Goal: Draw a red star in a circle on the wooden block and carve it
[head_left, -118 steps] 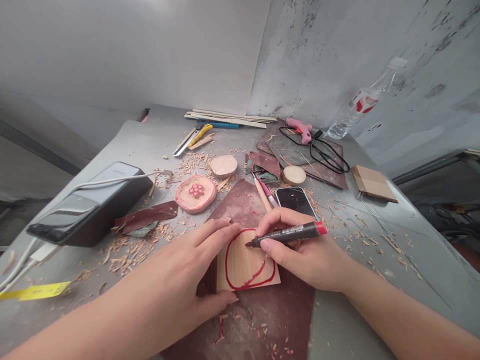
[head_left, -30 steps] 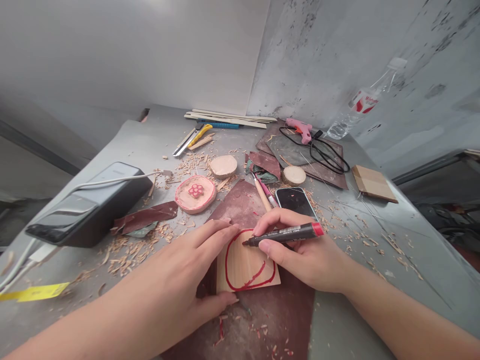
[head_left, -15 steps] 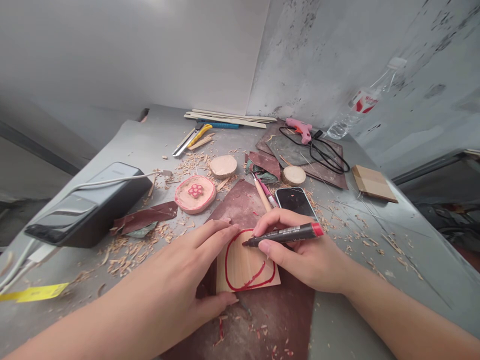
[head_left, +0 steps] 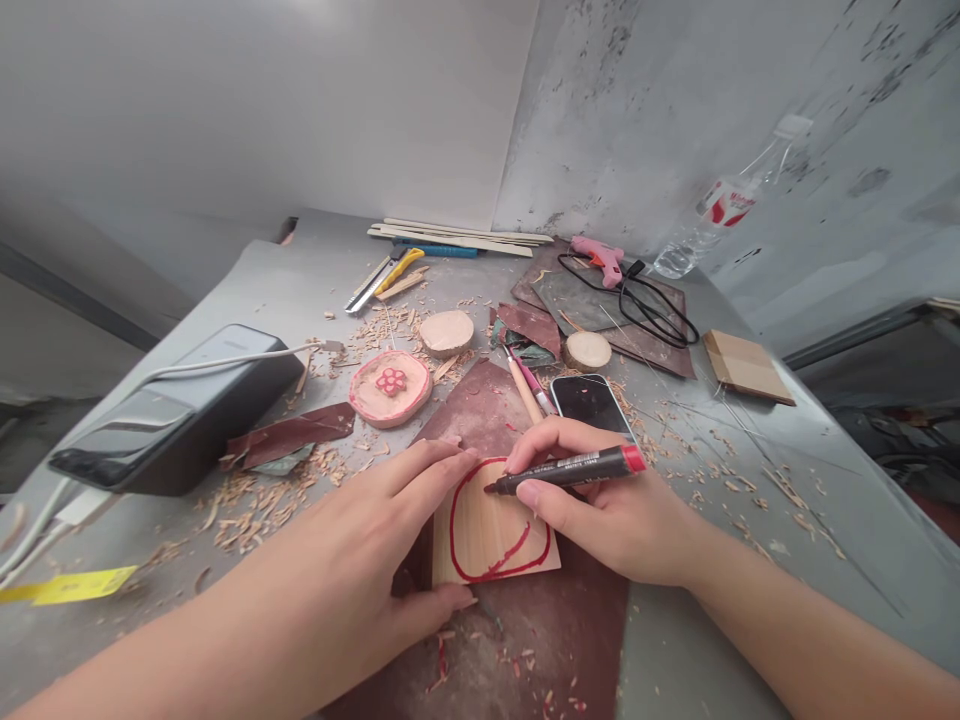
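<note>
At left, the bare left hand (head_left: 375, 535) holds a flat, square, pale wooden board (head_left: 480, 530), bearing a red outline (head_left: 453, 525), between thumb and fingers set wide apart; the board lies on a dark reddish-brown sheet (head_left: 570, 610). Next, a black marker with a red end (head_left: 577, 469) slants over it, long axis rising slightly rightward, nib pointing left inside the outline. The bare right hand (head_left: 622, 510) has thumb and fingers pinched on the barrel.

Head camera looks forward, down across the table (head_left: 667, 660)
</note>
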Motion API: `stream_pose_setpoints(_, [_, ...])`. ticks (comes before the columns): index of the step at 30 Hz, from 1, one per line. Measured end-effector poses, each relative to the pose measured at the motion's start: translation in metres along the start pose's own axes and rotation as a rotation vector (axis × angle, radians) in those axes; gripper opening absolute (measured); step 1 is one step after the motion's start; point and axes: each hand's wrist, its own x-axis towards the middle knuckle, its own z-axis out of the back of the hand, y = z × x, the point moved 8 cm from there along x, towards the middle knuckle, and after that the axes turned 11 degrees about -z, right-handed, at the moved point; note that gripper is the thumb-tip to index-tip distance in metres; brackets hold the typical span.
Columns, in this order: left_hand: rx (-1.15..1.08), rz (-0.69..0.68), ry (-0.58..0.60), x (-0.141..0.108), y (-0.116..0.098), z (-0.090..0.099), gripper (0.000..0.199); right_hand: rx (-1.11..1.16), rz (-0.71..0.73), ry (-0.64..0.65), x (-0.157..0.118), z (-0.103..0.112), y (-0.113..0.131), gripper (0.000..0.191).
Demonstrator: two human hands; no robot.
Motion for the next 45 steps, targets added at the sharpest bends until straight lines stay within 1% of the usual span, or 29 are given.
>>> stream_pose_setpoints(12, [0.014, 0.006, -0.005, 0.0012, -0.0022, 0.0017, 0.086, 0.005, 0.002, 0.004, -0.0005, 0.0001, 0.0001, 0.011])
stream_pose_setpoints(24, [-0.036, 0.008, -0.020, -0.0004, 0.0006, -0.0003, 0.086, 0.004, -0.014, 0.002, 0.0014, 0.0003, -0.0001, 0.007])
stream_pose_setpoints(33, [-0.060, 0.005, -0.024, -0.0007, 0.0012, 0.0001, 0.079, -0.029, -0.041, 0.009, 0.0020, 0.0001, -0.0004, 0.005])
stream_pose_setpoints(45, [-0.043, 0.011, -0.013, -0.0001, 0.0005, -0.0001, 0.080, -0.027, -0.040, 0.010, 0.0014, -0.0001, 0.0002, 0.005])
